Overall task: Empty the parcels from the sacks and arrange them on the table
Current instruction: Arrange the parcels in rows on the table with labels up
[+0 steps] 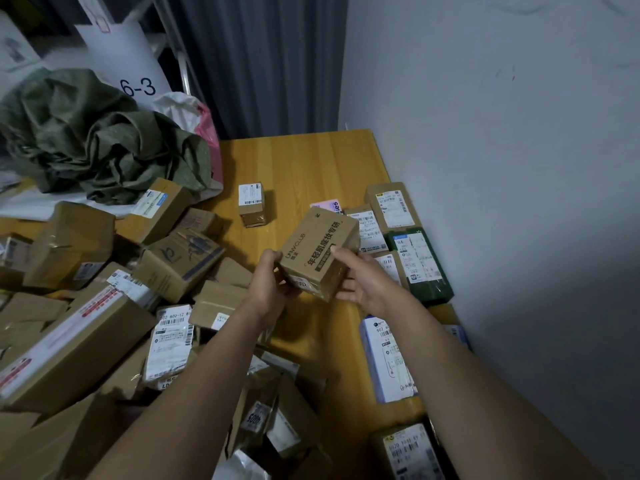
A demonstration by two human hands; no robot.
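Both my hands hold a small brown cardboard box (320,252) with black printed lettering, tilted above the wooden table (304,161). My left hand (272,287) grips its near left corner. On the right side, my right hand (363,280) grips the box with the thumb on top. A crumpled green sack (97,140) lies at the back left. A jumbled heap of brown parcels (104,289) covers the left side. Several parcels lie side by side along the wall on the right, among them a dark green one (420,268).
A single small labelled box (251,204) stands on the bare middle of the table. A grey wall (502,133) borders the table's right edge. A white and pink bag (204,123) and a sign reading 6-3 (138,86) sit behind the sack. More parcels lie near me.
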